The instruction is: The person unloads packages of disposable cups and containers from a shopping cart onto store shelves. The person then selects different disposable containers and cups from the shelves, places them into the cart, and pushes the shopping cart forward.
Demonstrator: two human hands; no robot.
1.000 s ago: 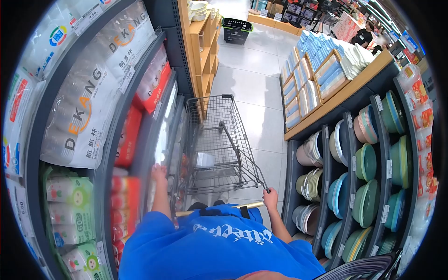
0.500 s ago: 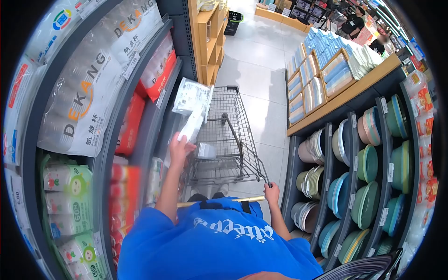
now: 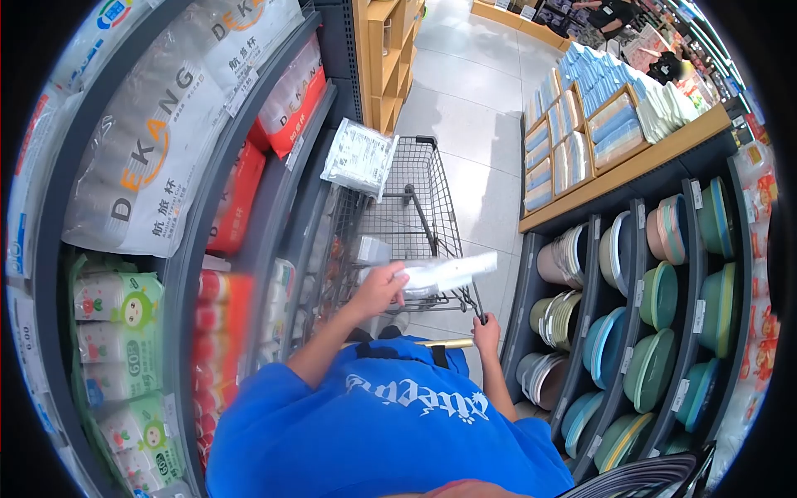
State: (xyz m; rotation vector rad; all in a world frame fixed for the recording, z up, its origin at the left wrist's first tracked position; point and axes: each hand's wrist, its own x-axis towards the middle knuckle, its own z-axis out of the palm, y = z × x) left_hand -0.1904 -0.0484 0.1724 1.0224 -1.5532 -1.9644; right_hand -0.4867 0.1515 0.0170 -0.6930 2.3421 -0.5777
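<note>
A white, plastic-wrapped flat packet (image 3: 455,270), blurred by motion, is gripped at its left end by my left hand (image 3: 381,288), held above the near end of the shopping cart (image 3: 433,170). My right hand (image 3: 487,332) is closed around the near right corner of the cart's frame. A similar white packet with printed text (image 3: 359,158) lies by the cart's far left edge; what supports it is partly hidden. A small pale, clear-looking package (image 3: 371,250) sits in the cart, left of the middle.
Shelves of bagged disposable cups (image 3: 141,166) run close along my left. Stacked plastic basins (image 3: 657,295) line the right shelf, with folded packs in wooden trays (image 3: 573,153) beyond. A wooden shelf unit (image 3: 386,66) stands ahead left. People (image 3: 610,18) are in the far right background.
My left hand has swung right and toward my body with its packet, away from the other white packet. My right hand stays on the cart. The view has shifted slightly.
</note>
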